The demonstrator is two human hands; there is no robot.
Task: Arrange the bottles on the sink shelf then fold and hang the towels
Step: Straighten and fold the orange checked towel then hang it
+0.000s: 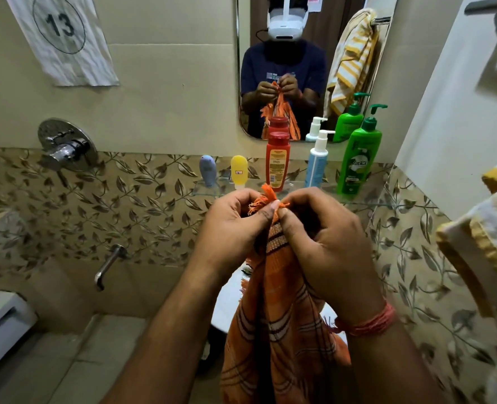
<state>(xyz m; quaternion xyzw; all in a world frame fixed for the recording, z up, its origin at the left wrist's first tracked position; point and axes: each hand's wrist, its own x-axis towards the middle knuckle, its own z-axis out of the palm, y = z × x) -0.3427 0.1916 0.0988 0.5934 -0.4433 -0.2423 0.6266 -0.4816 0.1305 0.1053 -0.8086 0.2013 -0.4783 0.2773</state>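
Towel [282, 322]: orange check, fringed; hanging from both hands above the basin, in front of the shelf's middle.
Left hand [229, 228]: pinching the top corner, fringe poking out.
Right hand [326, 249]: pinching the same corner, thumb to thumb.
Handling: likely light, limp, thin weave; best gripped at two top corners, pulled apart to flatten before folding.
Shelf [366, 204]: glass, against the wall.
Bottles: five upright in a row, smallest at left end to green [358, 164] at right end.
Towels: two; second, yellow-striped [486, 246], at right.
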